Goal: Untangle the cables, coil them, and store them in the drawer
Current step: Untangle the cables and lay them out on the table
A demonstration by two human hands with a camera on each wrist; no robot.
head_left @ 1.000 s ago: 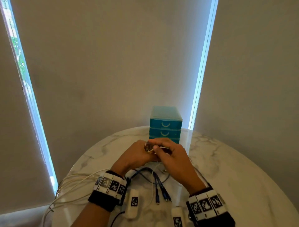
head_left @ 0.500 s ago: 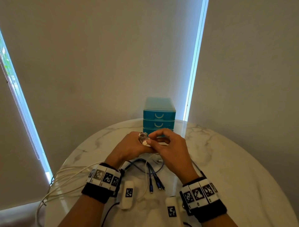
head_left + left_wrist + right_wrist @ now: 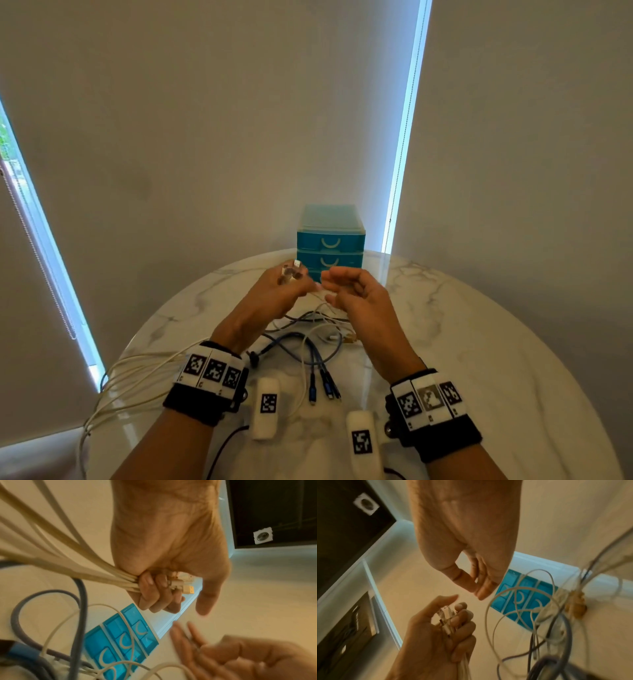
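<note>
**Loose tangle lies under the free hand**

Centre frame, the left hand (image 3: 274,294) grips a cream cable bundle (image 3: 72,566), plugs upward. The right hand (image 3: 356,294), relaxed and holding nothing, hovers just beside it, nearer the blue and white cables (image 3: 308,342) below. The drawer unit (image 3: 330,240) stands behind, closed.

Room's pretty dim, most of the light sneaks in as two cold blue-white strips at the edges of the blinds (image 3: 212,113). The glossy bench (image 3: 479,335) throws back a pale sheen near my wrists. My head cam bends the straight lines outward at the edges. Both wrist cams go warm orange and soft, with my right hand (image 3: 243,655) smeared by motion blur, and the cables (image 3: 513,608) fuzzy too.
</note>
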